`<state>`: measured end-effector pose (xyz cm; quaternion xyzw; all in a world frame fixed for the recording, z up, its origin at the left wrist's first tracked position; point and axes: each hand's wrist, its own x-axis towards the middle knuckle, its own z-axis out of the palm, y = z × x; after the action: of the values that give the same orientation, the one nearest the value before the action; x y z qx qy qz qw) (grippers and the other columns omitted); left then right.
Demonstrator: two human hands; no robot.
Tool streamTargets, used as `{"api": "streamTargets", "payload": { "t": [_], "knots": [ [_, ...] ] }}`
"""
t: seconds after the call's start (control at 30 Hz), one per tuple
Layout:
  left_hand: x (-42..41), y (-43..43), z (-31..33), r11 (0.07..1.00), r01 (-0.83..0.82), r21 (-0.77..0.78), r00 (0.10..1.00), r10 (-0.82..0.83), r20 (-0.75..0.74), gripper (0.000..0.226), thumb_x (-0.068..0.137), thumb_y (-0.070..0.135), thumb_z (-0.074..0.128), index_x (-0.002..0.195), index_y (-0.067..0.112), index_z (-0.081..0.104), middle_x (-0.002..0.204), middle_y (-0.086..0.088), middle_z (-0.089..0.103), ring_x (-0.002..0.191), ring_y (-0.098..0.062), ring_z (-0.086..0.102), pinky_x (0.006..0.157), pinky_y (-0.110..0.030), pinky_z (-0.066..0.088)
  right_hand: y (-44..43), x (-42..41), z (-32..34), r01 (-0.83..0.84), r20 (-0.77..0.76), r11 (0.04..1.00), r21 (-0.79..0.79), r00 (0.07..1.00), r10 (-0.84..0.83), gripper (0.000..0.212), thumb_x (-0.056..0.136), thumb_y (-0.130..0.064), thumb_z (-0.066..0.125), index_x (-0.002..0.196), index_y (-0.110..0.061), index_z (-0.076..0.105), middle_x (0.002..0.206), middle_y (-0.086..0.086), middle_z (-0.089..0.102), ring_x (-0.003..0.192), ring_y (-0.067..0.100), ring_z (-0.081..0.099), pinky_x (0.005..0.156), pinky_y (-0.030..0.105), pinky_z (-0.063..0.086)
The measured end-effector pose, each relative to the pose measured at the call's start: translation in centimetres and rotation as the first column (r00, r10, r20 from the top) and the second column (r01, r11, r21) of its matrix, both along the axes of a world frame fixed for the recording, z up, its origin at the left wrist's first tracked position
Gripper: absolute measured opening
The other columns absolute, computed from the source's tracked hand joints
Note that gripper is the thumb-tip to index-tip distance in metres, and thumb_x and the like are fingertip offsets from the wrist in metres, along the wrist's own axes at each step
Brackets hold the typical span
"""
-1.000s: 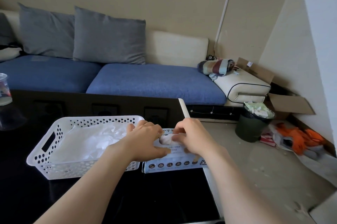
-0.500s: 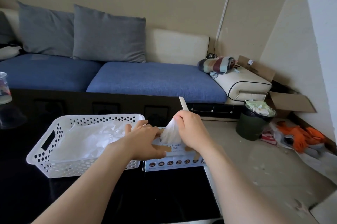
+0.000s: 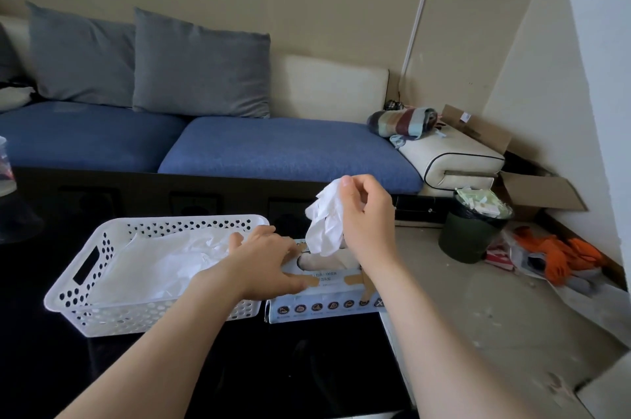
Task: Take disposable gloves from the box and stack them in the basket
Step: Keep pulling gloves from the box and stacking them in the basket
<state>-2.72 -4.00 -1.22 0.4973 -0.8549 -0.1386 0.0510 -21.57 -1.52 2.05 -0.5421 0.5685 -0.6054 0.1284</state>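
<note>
In the centre of the frame the right hand (image 3: 368, 213) is raised above the glove box (image 3: 327, 309) and pinches a white disposable glove (image 3: 324, 224) between thumb and curled fingers. The glove hangs down crumpled, and its lower end reaches the opening on top of the box; it is not clear whether it is fully out. The left hand (image 3: 266, 265) lies flat on the left part of the box top with the fingers straight and a little spread. The box stands on the black counter (image 3: 273, 367), just beside the white perforated basket (image 3: 136, 319) in the lower left, where a pile of white gloves (image 3: 164, 265) already lies. At the right of the frame a dark green bin (image 3: 467, 234) stands on the floor.
</note>
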Motion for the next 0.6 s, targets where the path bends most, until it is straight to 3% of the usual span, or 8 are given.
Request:
{"api": "streamTargets", "payload": {
  "t": [0.13, 0.23, 0.37, 0.43, 0.5, 0.53, 0.6],
  "knots": [
    [-0.2, 0.4, 1.1, 0.996, -0.069, -0.059, 0.987, 0.059, -0.150, 0.085, 0.076, 0.066, 0.062, 0.152, 0.034, 0.038, 0.144, 0.012, 0.052, 0.148, -0.016, 0.027, 0.114, -0.049, 0.022, -0.3, -0.1, -0.3, 0.110, 0.011, 0.994, 0.026, 0.994, -0.111, 0.014, 0.101, -0.029, 0.073, 0.093, -0.018, 0.072, 0.089, -0.011, 0.072, 0.088, -0.002, 0.065, 0.068, 0.005, 0.045],
    [-0.4, 1.0, 1.8, 0.998, -0.037, -0.059, 0.926, 0.012, -0.377, 0.075, 0.077, 0.055, 0.067, 0.143, 0.041, 0.036, 0.135, 0.018, 0.052, 0.137, -0.014, 0.037, 0.112, -0.044, 0.031, -0.3, -0.2, -0.3, 0.191, 0.057, 0.977, 0.093, 0.979, -0.196, 0.010, 0.092, -0.025, 0.078, 0.096, -0.024, 0.070, 0.097, -0.009, 0.074, 0.087, 0.008, 0.069, 0.063, 0.010, 0.048],
    [-1.0, 1.7, 2.4, 0.999, 0.027, -0.043, 0.806, -0.047, -0.591, 0.065, 0.078, 0.061, 0.082, 0.129, 0.038, 0.048, 0.121, 0.023, 0.057, 0.113, -0.001, 0.057, 0.090, -0.020, 0.049, 0.2, 0.3, 0.2, 0.041, 0.183, 0.976, 0.212, 0.980, -0.081, 0.006, 0.087, -0.026, 0.079, 0.090, -0.028, 0.074, 0.121, 0.009, 0.076, 0.069, 0.019, 0.077, 0.074, 0.045, 0.067],
    [-1.1, 1.9, 2.6, 0.999, 0.044, -0.029, 0.782, -0.053, -0.621, 0.069, 0.072, 0.064, 0.087, 0.126, 0.039, 0.052, 0.117, 0.025, 0.060, 0.106, 0.003, 0.061, 0.086, -0.018, 0.053, 0.4, 0.6, 0.5, -0.115, 0.294, 0.958, 0.261, 0.955, 0.035, 0.005, 0.085, -0.034, 0.081, 0.085, -0.030, 0.081, 0.134, 0.010, 0.071, 0.084, 0.019, 0.080, 0.081, 0.052, 0.067],
    [-1.1, 1.8, 2.7, 0.999, 0.045, 0.000, 0.755, -0.034, -0.655, 0.058, 0.075, 0.056, 0.088, 0.121, 0.040, 0.057, 0.111, 0.023, 0.066, 0.099, 0.001, 0.066, 0.082, -0.022, 0.058, 0.4, 0.8, 0.9, -0.172, 0.329, 0.930, 0.324, 0.942, 0.059, 0.026, 0.079, -0.046, 0.078, 0.086, -0.021, 0.081, 0.125, 0.004, 0.076, 0.112, 0.024, 0.076, 0.092, 0.058, 0.063],
    [-1.1, 1.6, 2.6, 0.999, 0.039, 0.008, 0.733, -0.024, -0.680, 0.047, 0.081, 0.049, 0.087, 0.117, 0.039, 0.060, 0.107, 0.020, 0.069, 0.095, -0.001, 0.068, 0.079, -0.025, 0.060, 0.3, 0.8, 1.1, -0.187, 0.353, 0.922, 0.338, 0.934, 0.060, 0.037, 0.077, -0.048, 0.075, 0.089, -0.013, 0.080, 0.115, 0.002, 0.079, 0.113, 0.027, 0.075, 0.095, 0.060, 0.061],
    [-0.9, 1.3, 2.6, 1.000, 0.010, 0.002, 0.698, -0.005, -0.716, 0.021, 0.092, 0.031, 0.079, 0.109, 0.034, 0.068, 0.098, 0.015, 0.074, 0.086, -0.007, 0.071, 0.075, -0.034, 0.061, 0.5, 0.7, 1.4, -0.232, 0.426, 0.915, 0.331, 0.902, 0.074, 0.031, 0.086, -0.036, 0.067, 0.093, -0.009, 0.081, 0.098, 0.007, 0.082, 0.096, 0.031, 0.079, 0.093, 0.056, 0.063]
  ]
}}
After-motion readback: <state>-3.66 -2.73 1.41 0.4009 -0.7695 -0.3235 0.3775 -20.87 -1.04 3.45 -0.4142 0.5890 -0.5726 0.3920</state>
